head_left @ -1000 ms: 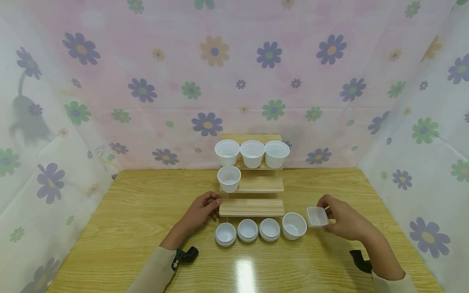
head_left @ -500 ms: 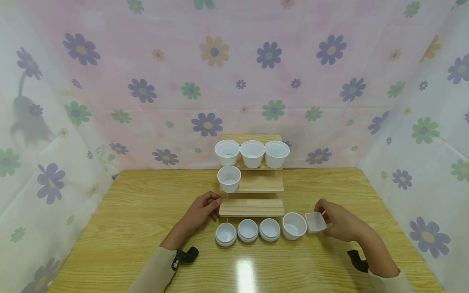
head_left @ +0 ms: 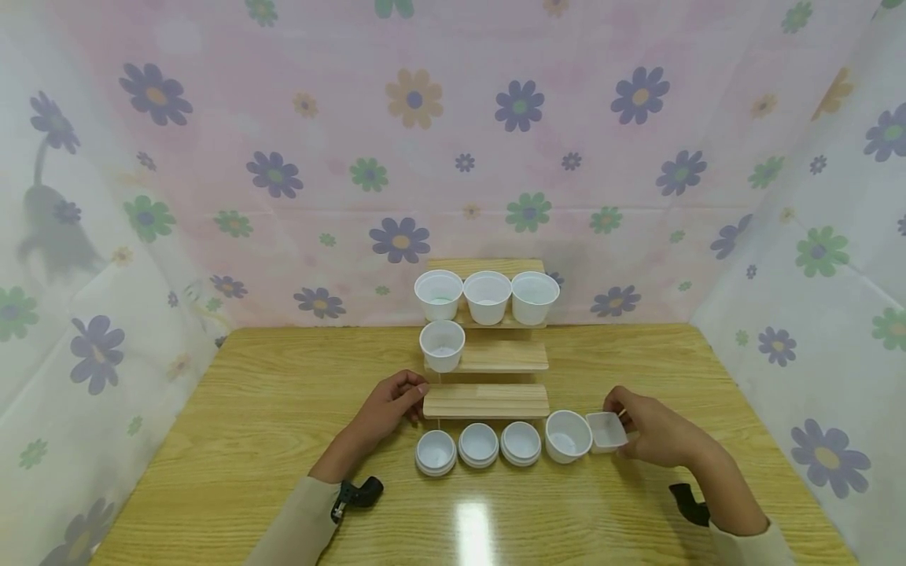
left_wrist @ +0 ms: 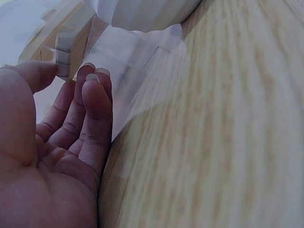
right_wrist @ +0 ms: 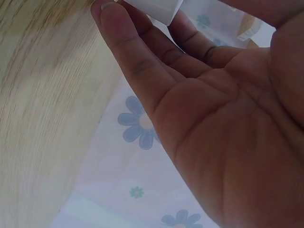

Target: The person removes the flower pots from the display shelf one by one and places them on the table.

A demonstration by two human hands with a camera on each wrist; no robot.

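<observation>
The wooden surface carries a rack whose lowest shelf, at one end, is touched by the left hand; whether that grip closes I cannot tell. The right hand has a narrow grip near a round tub: pinched, just beside that tub, is a square cup.

Left grip loosely bent; right grip in a pinch
</observation>
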